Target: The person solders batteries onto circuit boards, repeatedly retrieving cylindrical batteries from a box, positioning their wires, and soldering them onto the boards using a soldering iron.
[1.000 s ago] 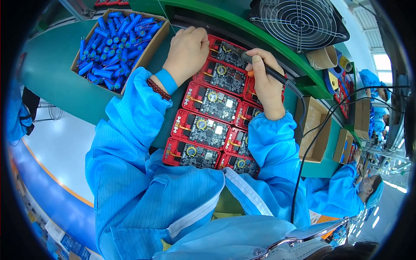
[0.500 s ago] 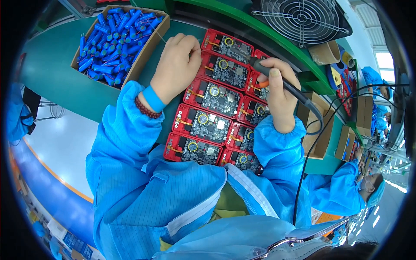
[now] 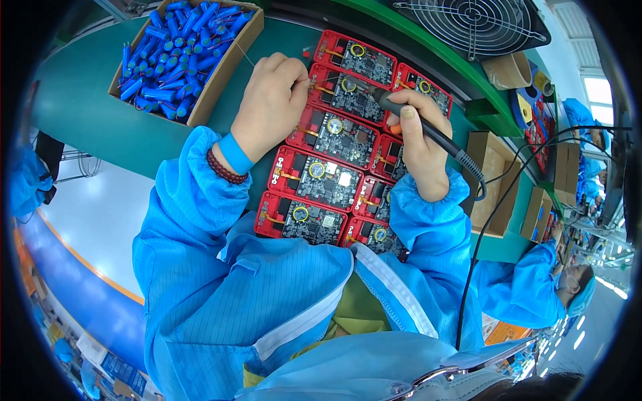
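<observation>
Head view, soldering iron (image 3: 438, 138) over 2nd board (image 3: 353, 101), earlier over top board (image 3: 370, 65).

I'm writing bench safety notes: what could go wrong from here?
A slip of the soldering iron in the right hand might damage the circuit boards beneath. Its cable, curving past the right sleeve, could snag. The thin wire in the left hand might catch on the nearby cardboard box.
</observation>
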Action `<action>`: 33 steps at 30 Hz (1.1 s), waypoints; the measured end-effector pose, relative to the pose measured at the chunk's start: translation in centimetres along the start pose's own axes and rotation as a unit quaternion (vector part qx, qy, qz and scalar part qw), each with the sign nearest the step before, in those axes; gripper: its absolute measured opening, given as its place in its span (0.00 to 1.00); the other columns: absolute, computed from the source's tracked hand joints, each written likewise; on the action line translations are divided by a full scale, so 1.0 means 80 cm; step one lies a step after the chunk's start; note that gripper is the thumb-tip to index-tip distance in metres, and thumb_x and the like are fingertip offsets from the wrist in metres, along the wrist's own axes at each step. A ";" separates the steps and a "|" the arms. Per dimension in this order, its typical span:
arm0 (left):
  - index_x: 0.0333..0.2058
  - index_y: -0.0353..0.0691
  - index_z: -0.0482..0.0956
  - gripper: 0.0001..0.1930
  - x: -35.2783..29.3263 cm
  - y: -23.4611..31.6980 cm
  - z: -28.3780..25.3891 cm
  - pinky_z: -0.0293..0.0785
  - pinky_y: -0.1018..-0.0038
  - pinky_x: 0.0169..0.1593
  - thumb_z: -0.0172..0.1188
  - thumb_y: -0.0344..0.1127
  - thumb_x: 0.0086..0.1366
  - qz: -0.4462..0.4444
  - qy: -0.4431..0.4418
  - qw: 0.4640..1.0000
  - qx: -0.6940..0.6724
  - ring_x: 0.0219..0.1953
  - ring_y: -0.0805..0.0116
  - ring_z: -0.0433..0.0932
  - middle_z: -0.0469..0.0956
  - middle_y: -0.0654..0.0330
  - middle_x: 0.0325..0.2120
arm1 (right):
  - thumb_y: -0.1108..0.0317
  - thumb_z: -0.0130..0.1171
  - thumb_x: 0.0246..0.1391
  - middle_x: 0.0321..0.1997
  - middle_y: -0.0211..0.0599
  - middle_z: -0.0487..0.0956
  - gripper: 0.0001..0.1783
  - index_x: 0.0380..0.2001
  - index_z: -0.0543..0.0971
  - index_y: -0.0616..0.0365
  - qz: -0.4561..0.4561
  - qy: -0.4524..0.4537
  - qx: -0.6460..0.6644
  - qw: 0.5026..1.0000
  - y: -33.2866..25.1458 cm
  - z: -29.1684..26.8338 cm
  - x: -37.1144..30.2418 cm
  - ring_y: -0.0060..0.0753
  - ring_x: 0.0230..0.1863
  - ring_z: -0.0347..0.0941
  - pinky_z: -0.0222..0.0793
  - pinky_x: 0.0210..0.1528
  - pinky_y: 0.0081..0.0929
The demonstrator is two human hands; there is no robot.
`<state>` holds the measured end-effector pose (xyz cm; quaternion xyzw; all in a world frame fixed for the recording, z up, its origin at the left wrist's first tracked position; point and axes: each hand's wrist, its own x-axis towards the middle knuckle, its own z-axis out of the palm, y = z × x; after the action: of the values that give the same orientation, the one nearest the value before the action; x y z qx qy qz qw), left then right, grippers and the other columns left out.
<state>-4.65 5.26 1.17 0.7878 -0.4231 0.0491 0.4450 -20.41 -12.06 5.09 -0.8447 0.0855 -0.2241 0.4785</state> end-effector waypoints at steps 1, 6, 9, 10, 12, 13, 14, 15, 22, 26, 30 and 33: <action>0.26 0.37 0.71 0.02 0.001 0.000 0.000 0.67 0.62 0.38 0.55 0.24 0.53 -0.001 -0.001 1.000 0.000 0.34 0.52 0.68 0.70 0.54 0.26 | 0.66 0.48 0.62 0.30 0.33 0.76 0.12 0.41 0.75 0.61 0.000 0.002 -0.002 1.000 0.001 0.001 0.001 0.18 0.29 0.72 0.69 0.32 0.15; 0.28 0.35 0.71 0.03 0.002 -0.002 0.001 0.66 0.65 0.39 0.56 0.25 0.55 0.012 -0.005 1.000 0.004 0.35 0.54 0.69 0.70 0.54 0.27 | 0.65 0.48 0.62 0.33 0.34 0.76 0.12 0.41 0.75 0.61 0.005 0.002 0.001 1.000 0.000 0.005 0.003 0.19 0.30 0.72 0.70 0.33 0.16; 0.27 0.35 0.71 0.03 0.003 -0.003 0.002 0.66 0.65 0.38 0.56 0.25 0.55 0.014 -0.001 1.000 0.004 0.34 0.54 0.69 0.70 0.54 0.27 | 0.67 0.55 0.58 0.31 0.37 0.78 0.09 0.38 0.77 0.61 0.011 0.021 0.016 1.000 0.002 0.007 0.005 0.25 0.28 0.74 0.69 0.30 0.22; 0.27 0.35 0.71 0.03 0.004 -0.003 0.002 0.66 0.65 0.38 0.56 0.25 0.55 0.014 -0.001 1.000 0.004 0.34 0.54 0.69 0.70 0.54 0.27 | 0.67 0.55 0.58 0.31 0.37 0.78 0.09 0.38 0.77 0.61 0.011 0.020 0.016 1.000 0.003 0.007 0.005 0.25 0.28 0.74 0.69 0.31 0.22; 0.26 0.37 0.72 0.02 0.005 -0.003 0.002 0.68 0.63 0.39 0.56 0.25 0.54 0.006 -0.003 1.000 0.005 0.35 0.52 0.69 0.70 0.55 0.27 | 0.67 0.55 0.57 0.31 0.37 0.78 0.09 0.38 0.77 0.61 0.011 0.019 0.016 1.000 0.003 0.007 0.005 0.25 0.28 0.74 0.69 0.31 0.22; 0.26 0.37 0.72 0.02 0.005 -0.003 0.002 0.68 0.63 0.39 0.56 0.25 0.54 0.005 -0.002 1.000 0.005 0.35 0.52 0.69 0.70 0.55 0.27 | 0.67 0.55 0.58 0.31 0.37 0.78 0.09 0.38 0.77 0.61 0.010 0.017 0.011 1.000 0.003 0.007 0.005 0.25 0.28 0.74 0.69 0.31 0.22; 0.26 0.37 0.72 0.02 0.005 -0.003 0.002 0.68 0.63 0.39 0.56 0.25 0.54 0.005 0.000 1.000 0.006 0.35 0.52 0.69 0.70 0.55 0.27 | 0.67 0.55 0.58 0.31 0.37 0.78 0.09 0.38 0.77 0.61 0.010 0.015 0.006 1.000 0.003 0.007 0.005 0.25 0.28 0.74 0.69 0.31 0.22; 0.26 0.37 0.72 0.02 0.005 -0.002 0.002 0.68 0.63 0.39 0.56 0.25 0.54 0.007 0.001 1.000 0.006 0.35 0.52 0.69 0.70 0.55 0.27 | 0.67 0.55 0.58 0.31 0.37 0.78 0.09 0.38 0.77 0.61 0.010 0.016 0.006 1.000 0.003 0.007 0.004 0.25 0.28 0.74 0.69 0.31 0.22; 0.26 0.37 0.72 0.01 0.005 -0.003 0.003 0.67 0.62 0.40 0.56 0.26 0.54 0.002 -0.010 1.000 0.007 0.35 0.52 0.69 0.70 0.55 0.27 | 0.67 0.54 0.58 0.32 0.37 0.78 0.09 0.39 0.76 0.61 0.022 0.019 0.024 0.999 0.003 0.004 0.002 0.25 0.29 0.74 0.70 0.32 0.22; 0.27 0.35 0.71 0.02 0.003 -0.003 0.000 0.66 0.65 0.39 0.56 0.25 0.55 0.010 -0.005 1.000 0.012 0.35 0.55 0.69 0.70 0.55 0.27 | 0.66 0.54 0.59 0.32 0.38 0.78 0.10 0.39 0.76 0.61 0.009 0.011 0.020 1.000 0.001 0.007 0.003 0.25 0.29 0.74 0.69 0.32 0.22; 0.26 0.37 0.72 0.01 0.008 -0.004 0.003 0.67 0.62 0.39 0.56 0.25 0.54 0.006 -0.012 1.000 0.003 0.36 0.52 0.69 0.71 0.55 0.27 | 0.66 0.54 0.59 0.32 0.38 0.78 0.10 0.39 0.76 0.61 0.017 0.010 0.020 1.000 0.002 0.005 0.005 0.24 0.29 0.73 0.69 0.32 0.22; 0.26 0.37 0.72 0.02 0.007 -0.002 0.004 0.67 0.62 0.39 0.56 0.25 0.54 0.005 -0.010 1.000 0.002 0.35 0.52 0.69 0.71 0.55 0.27 | 0.67 0.54 0.58 0.32 0.37 0.78 0.10 0.39 0.76 0.62 0.017 0.018 0.028 0.999 0.002 0.003 0.004 0.23 0.29 0.73 0.69 0.32 0.21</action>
<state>-4.27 4.72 1.14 0.7870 -0.4310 0.0444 0.4392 -20.04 -12.09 4.96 -0.8250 0.1025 -0.2337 0.5043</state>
